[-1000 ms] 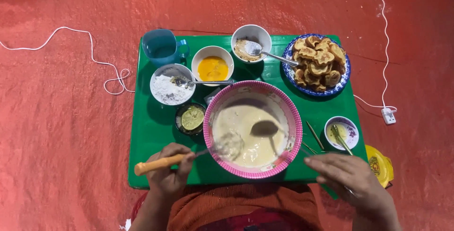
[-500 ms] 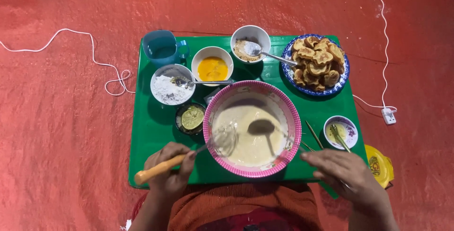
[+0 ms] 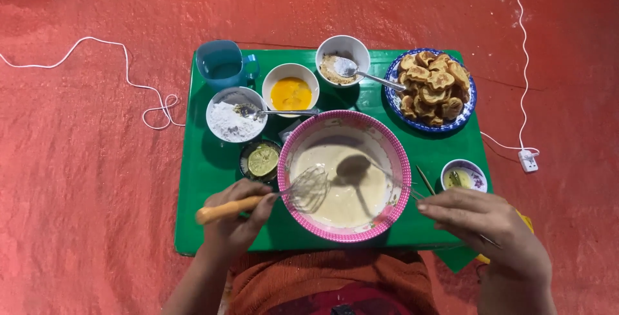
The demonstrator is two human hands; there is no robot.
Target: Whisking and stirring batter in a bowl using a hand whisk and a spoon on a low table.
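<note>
Head view: the whisk [image 3: 284, 196] lies nearly level, its long axis running left to right, wire head dipped in pale batter at the pink-rimmed bowl's [image 3: 400, 160] left side. The left hand [image 3: 235, 215] grips its wooden handle; the right hand [image 3: 487, 221] rests flat, fingers extended, just right of the bowl on the green worktop [image 3: 206, 179].
</note>
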